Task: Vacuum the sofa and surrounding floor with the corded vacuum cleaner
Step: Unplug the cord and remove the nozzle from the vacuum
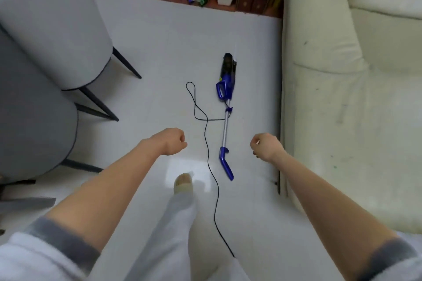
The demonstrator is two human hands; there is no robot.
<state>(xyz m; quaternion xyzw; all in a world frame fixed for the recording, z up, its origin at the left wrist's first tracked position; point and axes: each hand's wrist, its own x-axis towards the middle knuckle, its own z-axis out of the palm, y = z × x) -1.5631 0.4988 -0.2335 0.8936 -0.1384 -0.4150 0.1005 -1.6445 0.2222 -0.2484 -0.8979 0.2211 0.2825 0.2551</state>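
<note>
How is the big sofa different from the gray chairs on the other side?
The sofa is cream and its base sits right down on the floor; the gray chairs stand on thin dark legs. The sofa is on the person's right, the chairs on the left. The sofa's seat shows dark specks and marks; the chairs look plain. Both are padded seats, and the vacuum cleaner lies on the floor between them.

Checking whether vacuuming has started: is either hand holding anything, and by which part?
Nothing is held. The left hand and right hand are curled and empty; the vacuum cleaner lies on the floor.
</note>
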